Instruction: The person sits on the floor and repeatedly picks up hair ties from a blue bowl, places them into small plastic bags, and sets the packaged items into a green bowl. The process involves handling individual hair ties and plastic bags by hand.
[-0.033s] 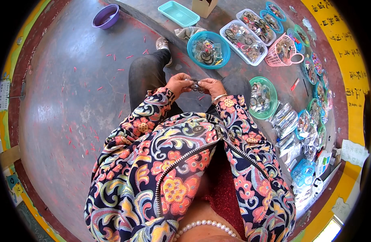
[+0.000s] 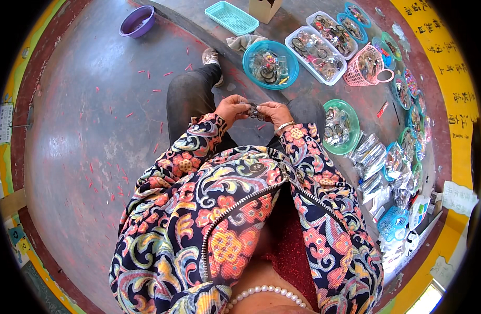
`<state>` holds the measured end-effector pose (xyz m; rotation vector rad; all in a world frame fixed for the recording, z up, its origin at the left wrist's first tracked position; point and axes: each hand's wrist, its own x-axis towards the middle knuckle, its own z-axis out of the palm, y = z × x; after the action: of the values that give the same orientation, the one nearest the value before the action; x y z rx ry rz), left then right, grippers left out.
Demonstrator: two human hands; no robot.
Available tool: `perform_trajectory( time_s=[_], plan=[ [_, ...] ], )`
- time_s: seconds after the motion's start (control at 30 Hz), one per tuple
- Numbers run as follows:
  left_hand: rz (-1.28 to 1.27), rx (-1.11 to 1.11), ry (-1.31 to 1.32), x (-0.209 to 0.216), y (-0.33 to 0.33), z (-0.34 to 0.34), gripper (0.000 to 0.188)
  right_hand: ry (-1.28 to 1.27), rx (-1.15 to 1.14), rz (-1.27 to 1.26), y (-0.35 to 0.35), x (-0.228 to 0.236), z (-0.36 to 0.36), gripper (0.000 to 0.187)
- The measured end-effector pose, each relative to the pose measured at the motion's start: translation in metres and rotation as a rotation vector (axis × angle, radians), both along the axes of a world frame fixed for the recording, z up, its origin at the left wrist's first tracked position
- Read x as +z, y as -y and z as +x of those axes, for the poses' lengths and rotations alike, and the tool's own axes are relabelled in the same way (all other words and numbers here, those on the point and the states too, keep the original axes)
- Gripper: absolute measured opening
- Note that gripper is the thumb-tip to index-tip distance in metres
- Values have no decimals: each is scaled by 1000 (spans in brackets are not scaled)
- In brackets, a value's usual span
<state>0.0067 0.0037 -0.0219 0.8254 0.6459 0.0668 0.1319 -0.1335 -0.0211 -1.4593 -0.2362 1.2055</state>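
Both my hands meet above my lap, between my knees. My left hand (image 2: 233, 110) pinches one side of a small dark bundle (image 2: 254, 111), which looks like dark loops, perhaps in a clear wrapper. On its other side my right hand (image 2: 275, 113), with a bracelet at the wrist, is also closed on it. Fingers partly cover the bundle, so its exact kind is hard to make out. Beside my right knee stands a green basin (image 2: 354, 116) with dark rings in clear packs. A blue basin (image 2: 245, 65) of similar small goods lies past my knees.
Two white trays (image 2: 343, 78) and a pink basket (image 2: 350, 79) hold small goods at the far right. Several more baskets and flat packets (image 2: 370, 157) line the right side. A purple basin (image 2: 126, 32) and a turquoise tray (image 2: 211, 11) are farther off. Red scraps dot the floor.
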Motion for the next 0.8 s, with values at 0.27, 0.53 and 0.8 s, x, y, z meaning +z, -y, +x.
perform_trajectory(
  time_s=[0.27,0.53,0.8],
  plan=[
    [129,-22,-50,0,1,1,10,-52,-27,10,-2,6,-3,13],
    [49,-22,-22,1,0,0,9,8,-31,34,0,2,-1,12],
    [-27,54,-20,7,0,1,8,-100,50,-47,-1,12,-3,15]
  ],
)
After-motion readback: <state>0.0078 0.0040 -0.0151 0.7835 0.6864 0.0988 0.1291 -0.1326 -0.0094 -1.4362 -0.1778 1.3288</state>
